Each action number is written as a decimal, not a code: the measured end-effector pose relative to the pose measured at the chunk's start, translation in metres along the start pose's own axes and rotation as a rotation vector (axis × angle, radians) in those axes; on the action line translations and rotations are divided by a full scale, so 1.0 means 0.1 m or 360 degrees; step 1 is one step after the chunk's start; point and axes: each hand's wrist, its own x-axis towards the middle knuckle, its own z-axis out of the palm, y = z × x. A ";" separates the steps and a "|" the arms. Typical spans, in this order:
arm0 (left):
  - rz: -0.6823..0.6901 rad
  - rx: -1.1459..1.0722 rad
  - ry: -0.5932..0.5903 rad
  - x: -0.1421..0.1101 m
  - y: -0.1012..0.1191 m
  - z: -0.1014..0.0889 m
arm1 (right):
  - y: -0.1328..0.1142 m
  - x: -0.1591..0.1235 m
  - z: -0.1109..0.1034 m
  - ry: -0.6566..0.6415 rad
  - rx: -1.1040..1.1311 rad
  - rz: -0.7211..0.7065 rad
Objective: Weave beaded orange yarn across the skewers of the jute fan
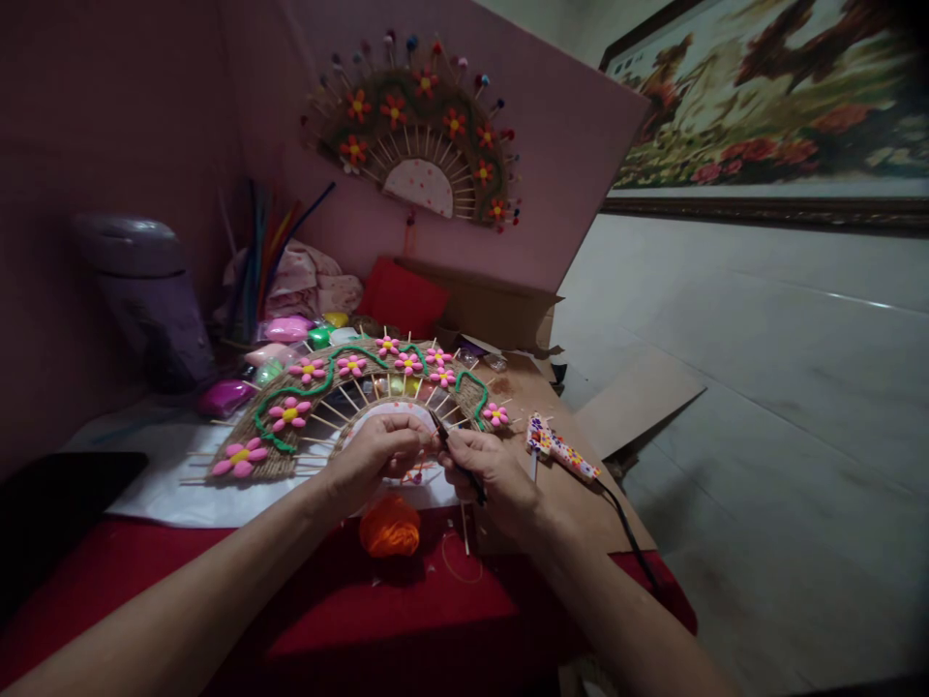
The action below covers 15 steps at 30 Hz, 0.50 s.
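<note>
My left hand (388,450) is closed, its thumb and fingertips pinching what looks like thin orange string. Close beside it, my right hand (497,479) grips a slim black pointed tool (439,426), its tip angled toward the left fingertips; scissors or pliers, I cannot tell. Behind and under both hands lies a fan-shaped decoration (312,392) of sticks and brown twine, with pink flowers and a green wavy cord. Its pale dotted half-round centre (392,409) is partly hidden by my hands. Just in front of my left hand sits a bundle of orange string (390,526).
A flower-patterned glue gun (558,447) rests on cardboard (515,518) at the right, its black cord trailing forward. Colourful clay packets (286,329) lie behind the fan. A purple container (149,300) stands left. Another decorated fan (417,145) hangs on the pink board.
</note>
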 end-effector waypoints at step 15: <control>-0.0038 0.0029 0.0057 0.00 0.00 0.00 | 0.05 -0.06 -0.03 0.0249 -0.0170 -0.0102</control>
